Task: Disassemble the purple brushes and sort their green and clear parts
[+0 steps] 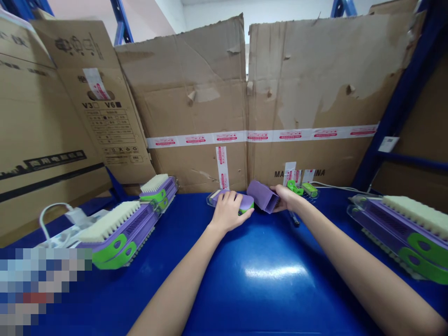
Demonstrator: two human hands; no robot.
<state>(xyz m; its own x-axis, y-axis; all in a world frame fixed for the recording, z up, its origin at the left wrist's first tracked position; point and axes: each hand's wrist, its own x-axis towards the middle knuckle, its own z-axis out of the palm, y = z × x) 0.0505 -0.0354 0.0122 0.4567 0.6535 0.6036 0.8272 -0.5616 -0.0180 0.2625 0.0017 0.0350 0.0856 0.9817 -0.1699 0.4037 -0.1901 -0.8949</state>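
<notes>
My left hand lies over a purple-and-green brush at the back middle of the blue table, its fingers curled across the top and the thumb along the near side. A clear end piece shows at the brush's left end. My right hand grips a hollow purple plastic sleeve by its right side. The sleeve is tilted, with its rectangular opening facing me, just right of the brush. Part of my right fingers is hidden behind it.
Brushes with pale bristles stand stacked at the left and right. Behind my right hand lie a green part, a small green-and-clear piece and a dark pen-like tool. Cardboard walls the back; a white plug sits left.
</notes>
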